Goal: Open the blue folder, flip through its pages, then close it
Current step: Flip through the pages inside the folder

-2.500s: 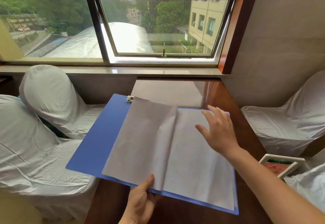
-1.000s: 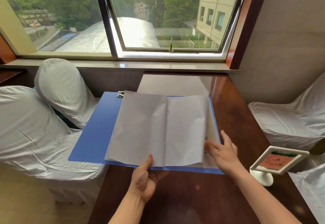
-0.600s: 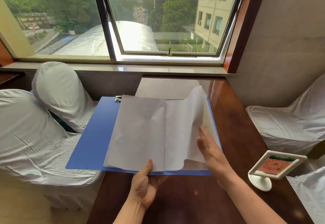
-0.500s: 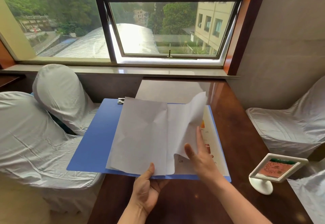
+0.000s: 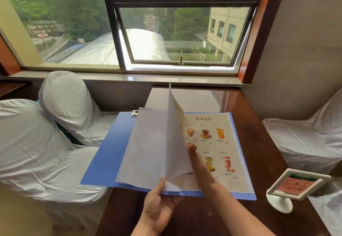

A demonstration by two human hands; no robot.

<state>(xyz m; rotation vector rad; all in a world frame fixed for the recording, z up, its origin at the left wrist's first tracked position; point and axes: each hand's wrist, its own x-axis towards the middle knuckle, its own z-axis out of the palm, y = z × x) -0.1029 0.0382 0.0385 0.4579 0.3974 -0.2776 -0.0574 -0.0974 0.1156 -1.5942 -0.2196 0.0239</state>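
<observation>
The blue folder (image 5: 111,154) lies open, its left cover hanging past the table's left edge. My left hand (image 5: 159,206) grips the folder's near edge at the spine, thumb on top of the white pages. A white page (image 5: 174,139) stands almost upright in the middle of the folder. My right hand (image 5: 198,163) is behind and under that page, fingers pushing it leftwards; part of the hand is hidden by the paper. On the right a printed drinks menu page (image 5: 216,143) lies uncovered.
A dark wooden table (image 5: 259,143) runs up to a windowsill. A small white sign stand (image 5: 288,187) sits at the near right. White-covered chairs stand on the left (image 5: 61,104) and on the right (image 5: 303,139).
My right hand lifted the right-hand white page from its edge and swung it up to vertical, uncovering the drinks menu page. The left hand kept its grip on the folder's near edge.
</observation>
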